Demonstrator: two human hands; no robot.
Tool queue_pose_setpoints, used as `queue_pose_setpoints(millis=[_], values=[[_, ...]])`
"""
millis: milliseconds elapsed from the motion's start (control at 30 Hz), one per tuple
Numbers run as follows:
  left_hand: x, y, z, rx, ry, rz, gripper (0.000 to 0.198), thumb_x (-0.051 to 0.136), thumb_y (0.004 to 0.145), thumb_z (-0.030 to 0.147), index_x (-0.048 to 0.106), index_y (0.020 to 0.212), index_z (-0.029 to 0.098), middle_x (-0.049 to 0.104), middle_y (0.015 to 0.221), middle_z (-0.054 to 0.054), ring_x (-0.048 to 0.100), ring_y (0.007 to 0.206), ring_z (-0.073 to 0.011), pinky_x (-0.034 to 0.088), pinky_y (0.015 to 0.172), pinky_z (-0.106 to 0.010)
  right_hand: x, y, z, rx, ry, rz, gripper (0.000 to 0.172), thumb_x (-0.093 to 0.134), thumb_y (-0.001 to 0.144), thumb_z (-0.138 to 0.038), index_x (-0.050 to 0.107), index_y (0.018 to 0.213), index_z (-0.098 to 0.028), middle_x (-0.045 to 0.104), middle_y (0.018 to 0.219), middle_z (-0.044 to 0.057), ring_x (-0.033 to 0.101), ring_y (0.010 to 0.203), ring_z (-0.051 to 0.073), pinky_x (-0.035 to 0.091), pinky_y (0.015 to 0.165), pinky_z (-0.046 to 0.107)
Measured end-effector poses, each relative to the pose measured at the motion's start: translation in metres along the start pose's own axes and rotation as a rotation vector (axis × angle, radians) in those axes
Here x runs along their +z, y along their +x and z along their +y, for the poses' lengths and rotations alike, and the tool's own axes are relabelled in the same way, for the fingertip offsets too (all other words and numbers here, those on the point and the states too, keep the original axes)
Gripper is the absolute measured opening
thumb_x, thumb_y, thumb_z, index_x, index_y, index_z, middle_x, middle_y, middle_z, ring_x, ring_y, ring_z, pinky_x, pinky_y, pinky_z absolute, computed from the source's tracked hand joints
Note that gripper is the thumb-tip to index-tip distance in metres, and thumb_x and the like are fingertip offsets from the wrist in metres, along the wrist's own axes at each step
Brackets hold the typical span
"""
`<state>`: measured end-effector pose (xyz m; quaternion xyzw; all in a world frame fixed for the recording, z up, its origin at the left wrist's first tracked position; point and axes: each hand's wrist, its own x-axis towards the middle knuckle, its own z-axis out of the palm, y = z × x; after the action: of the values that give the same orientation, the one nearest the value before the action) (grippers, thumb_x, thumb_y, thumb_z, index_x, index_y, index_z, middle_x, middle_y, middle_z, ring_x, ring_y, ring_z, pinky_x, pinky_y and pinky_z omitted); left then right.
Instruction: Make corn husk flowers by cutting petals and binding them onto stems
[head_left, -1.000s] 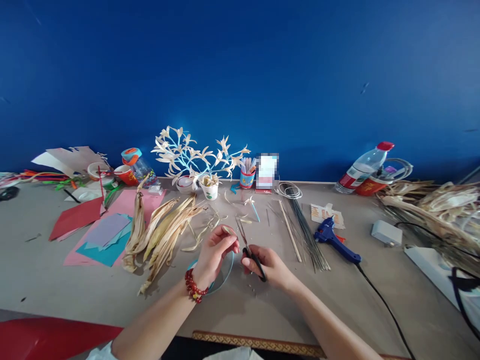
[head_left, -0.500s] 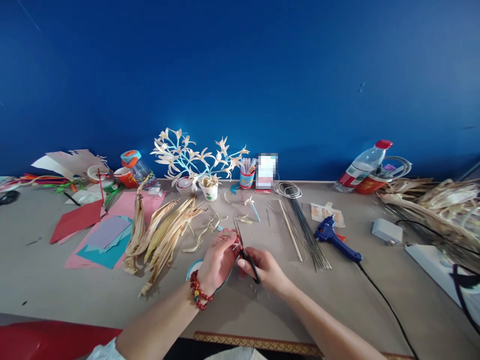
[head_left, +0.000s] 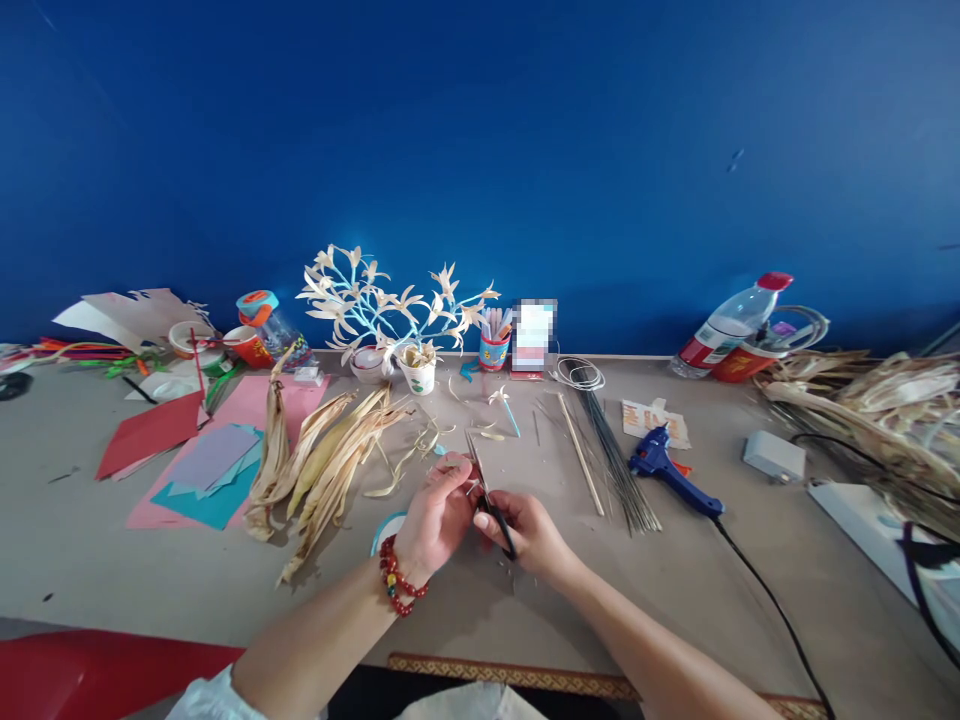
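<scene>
My right hand (head_left: 523, 537) is closed round the black handles of a pair of scissors (head_left: 497, 530), whose blades point away from me. Beside the blades, my left hand (head_left: 439, 505) has its fingers curled together, with a small pale piece showing at the fingertips; its kind is too small to make out. A red bead bracelet (head_left: 397, 580) circles my left wrist. Partly behind that wrist lies a roll with a light blue rim (head_left: 384, 532). Small scraps are scattered on the table under my hands. Farther off lies a single husk flower on a blue stem (head_left: 504, 408).
Dried corn husks (head_left: 330, 460) and coloured paper (head_left: 214, 465) lie left. A potted husk-flower arrangement (head_left: 418, 370) stands at the back. To the right are thin wires (head_left: 615, 460), a wooden stick (head_left: 579, 455), a blue glue gun (head_left: 671, 470) with its cord, and a tilted bottle (head_left: 727, 330).
The view has shifted slightly. Both hands stay almost in place, the scissors still beside the left fingertips.
</scene>
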<state>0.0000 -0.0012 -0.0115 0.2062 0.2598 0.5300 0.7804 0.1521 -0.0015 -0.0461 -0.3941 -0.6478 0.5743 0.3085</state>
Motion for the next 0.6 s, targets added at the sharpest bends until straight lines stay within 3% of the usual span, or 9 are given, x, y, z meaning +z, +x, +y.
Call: queue_pose_setpoints(millis=[133, 300, 400, 500, 600], values=[[0.001, 0.0, -0.001, 0.011, -0.03, 0.041, 0.017, 0.076, 0.076, 0.026, 0.06, 0.073, 0.022, 0.062, 0.08, 0.0, 0.059, 0.066, -0.0139, 0.049, 0.052, -0.025, 0.002, -0.001, 0.001, 0.013, -0.006, 0.043, 0.058, 0.057, 0.081, -0.072, 0.055, 0.063, -0.017, 0.06, 0.053, 0.001, 0.045, 0.046, 0.01, 0.031, 0.046, 0.022], [-0.005, 0.006, -0.002, 0.133, 0.01, 0.144, 0.017, 0.078, 0.072, 0.018, 0.061, 0.07, 0.016, 0.064, 0.093, -0.001, 0.061, 0.078, -0.0105, 0.052, 0.073, -0.024, -0.01, 0.001, -0.003, 0.092, -0.093, 0.113, 0.052, 0.058, 0.081, -0.068, 0.055, 0.066, -0.019, 0.063, 0.054, 0.0, 0.046, 0.043, 0.011, 0.033, 0.045, 0.022], [-0.008, 0.006, 0.001, 0.263, 0.197, 0.135, 0.016, 0.074, 0.076, 0.018, 0.059, 0.072, 0.017, 0.064, 0.089, 0.0, 0.06, 0.077, -0.0105, 0.049, 0.073, -0.024, -0.026, 0.002, -0.014, 0.135, -0.419, 0.174, 0.042, 0.062, 0.081, -0.061, 0.062, 0.074, -0.02, 0.067, 0.063, 0.001, 0.057, 0.054, 0.015, 0.035, 0.051, 0.023], [-0.009, 0.004, 0.004, 0.396, 0.412, 0.095, 0.015, 0.069, 0.082, 0.02, 0.055, 0.076, 0.018, 0.062, 0.082, 0.001, 0.058, 0.071, -0.0101, 0.045, 0.072, -0.024, -0.037, 0.0, -0.025, 0.264, -0.89, 0.252, 0.041, 0.064, 0.08, -0.061, 0.063, 0.072, -0.021, 0.068, 0.064, 0.003, 0.063, 0.059, 0.02, 0.028, 0.049, 0.025], [-0.01, 0.002, 0.005, 0.434, 0.543, 0.067, 0.012, 0.067, 0.084, 0.023, 0.056, 0.081, 0.019, 0.061, 0.08, 0.002, 0.057, 0.07, -0.0107, 0.044, 0.073, -0.025, -0.039, -0.002, -0.032, 0.34, -1.148, 0.253, 0.042, 0.062, 0.082, -0.064, 0.066, 0.078, -0.022, 0.072, 0.068, 0.006, 0.068, 0.063, 0.024, 0.023, 0.047, 0.026]])
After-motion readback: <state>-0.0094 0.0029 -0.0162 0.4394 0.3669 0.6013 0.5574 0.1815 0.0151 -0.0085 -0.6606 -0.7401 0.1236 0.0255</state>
